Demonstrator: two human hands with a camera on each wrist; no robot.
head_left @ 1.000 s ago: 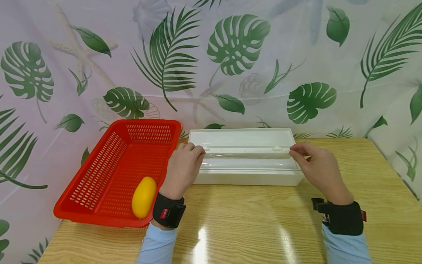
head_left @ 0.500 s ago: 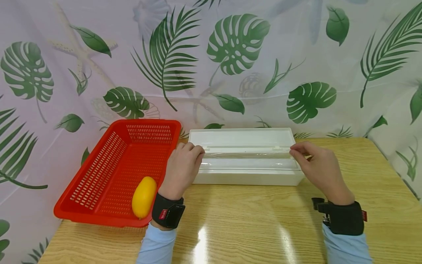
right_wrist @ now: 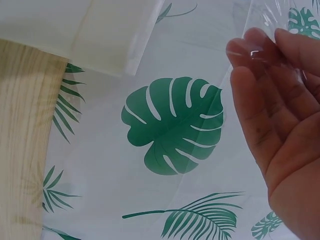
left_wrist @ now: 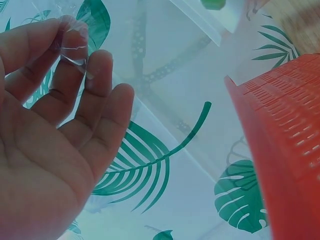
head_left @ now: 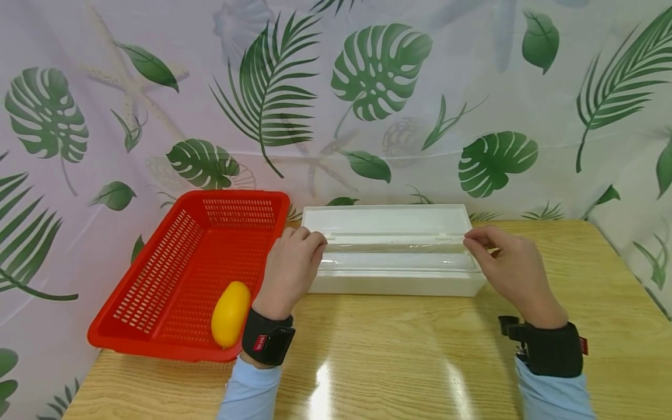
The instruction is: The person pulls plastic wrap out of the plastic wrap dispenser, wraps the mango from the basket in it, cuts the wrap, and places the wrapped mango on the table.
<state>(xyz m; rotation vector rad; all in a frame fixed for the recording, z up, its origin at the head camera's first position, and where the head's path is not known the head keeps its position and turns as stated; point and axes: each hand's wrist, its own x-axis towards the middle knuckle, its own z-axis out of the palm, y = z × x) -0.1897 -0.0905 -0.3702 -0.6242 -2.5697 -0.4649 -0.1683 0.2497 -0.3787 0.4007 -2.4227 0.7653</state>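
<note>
We see clear plastic film [head_left: 391,247] stretched between two hands, above a white dispenser box [head_left: 394,284] with its lid raised. The left hand [head_left: 293,265] pinches one end between thumb and fingers; the right hand [head_left: 511,269] pinches the other. Left of the box we find a red basket [head_left: 199,280] with a yellow mango [head_left: 231,314] inside, on a wooden table [head_left: 394,344].

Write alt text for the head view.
A person's left hand and right hand pinch clear film stretched above an open white box on a wooden table. At left, a red basket holds a yellow oval object; a leaf-print sheet hangs behind.
</note>
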